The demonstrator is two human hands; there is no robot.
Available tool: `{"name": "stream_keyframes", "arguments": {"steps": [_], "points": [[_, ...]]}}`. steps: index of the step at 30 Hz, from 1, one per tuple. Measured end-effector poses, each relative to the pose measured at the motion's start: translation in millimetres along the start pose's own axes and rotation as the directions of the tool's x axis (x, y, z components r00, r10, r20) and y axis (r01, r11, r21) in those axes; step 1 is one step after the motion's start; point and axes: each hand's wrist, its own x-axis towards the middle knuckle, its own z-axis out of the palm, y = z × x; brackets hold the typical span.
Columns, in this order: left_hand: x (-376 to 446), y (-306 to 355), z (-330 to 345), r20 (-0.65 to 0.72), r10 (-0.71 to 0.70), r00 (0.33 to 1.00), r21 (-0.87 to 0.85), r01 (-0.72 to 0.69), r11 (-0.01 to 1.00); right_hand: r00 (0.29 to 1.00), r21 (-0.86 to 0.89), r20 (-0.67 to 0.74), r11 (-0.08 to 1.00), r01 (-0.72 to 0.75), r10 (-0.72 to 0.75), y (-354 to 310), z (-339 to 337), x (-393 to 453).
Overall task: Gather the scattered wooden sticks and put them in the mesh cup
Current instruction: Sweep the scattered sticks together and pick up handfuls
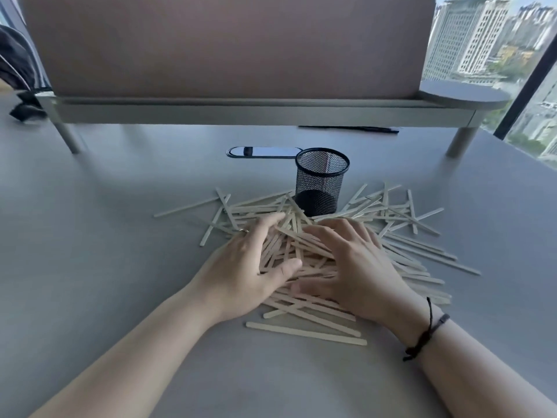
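Resting on a heap of pale wooden sticks [304, 251], both hands lie palm down with fingers spread and loosely curled, gripping nothing firmly. The left hand [250, 267] presses the heap's left side, its thumb pointing inward over the sticks; a ring shows on one finger. The right hand [352, 267] covers the right side, fingers fanned toward the far edge of the pile, a dark cord bracelet [428, 333] around its wrist. Sticks cross one another under and between the hands, and more lie scattered to the left, right and near side on the grey surface [105, 267]. A black mesh cup [322, 182] stands upright just beyond the heap, with stray sticks touching its base; it looks empty of sticks. Behind it sits an oval cable port [265, 152] in the surface, and farther back a raised shelf [256, 113] on legs carries a brown panel [226, 43].
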Motion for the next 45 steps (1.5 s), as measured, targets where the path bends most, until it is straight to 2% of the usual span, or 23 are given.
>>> {"name": "stream_keyframes", "arguments": {"steps": [6, 13, 17, 21, 30, 38, 42, 45], "points": [[-2, 1, -4, 0.168, 0.010, 0.986, 0.084, -0.025, 0.996, 0.998, 0.010, -0.006, 0.998, -0.061, 0.061, 3, 1, 2], [-3, -1, 0, 0.196, -0.003, 0.981, 0.100, -0.017, 0.995, 0.996, 0.058, -0.049, 0.995, -0.077, 0.080, 13, 3, 8], [-2, -2, 3, 0.134, -0.033, 0.990, 0.131, 0.015, 0.991, 0.994, 0.040, -0.082, 0.997, -0.066, 0.069, 16, 7, 12], [1, -6, 5, 0.044, -0.005, 0.999, 0.135, -0.001, 0.991, 0.992, 0.001, -0.125, 1.000, -0.011, 0.011, 14, 7, 20], [0, -5, 2, 0.035, -0.033, 0.999, 0.096, 0.030, 0.995, 0.929, -0.142, -0.341, 0.985, 0.101, -0.145, 10, 9, 22], [0, -7, 7, -0.059, -0.042, 0.997, 0.015, 0.043, 0.999, 0.902, -0.054, -0.391, 0.983, 0.174, -0.181, 12, 3, 18], [1, -8, 7, -0.089, -0.009, 0.996, 0.072, 0.016, 0.997, 0.888, -0.060, -0.423, 0.984, 0.170, -0.179, 16, 3, 20], [3, -6, 6, -0.101, 0.002, 0.995, 0.081, 0.007, 0.997, 0.901, -0.049, -0.396, 0.984, 0.173, -0.178, 18, 1, 20]]}}
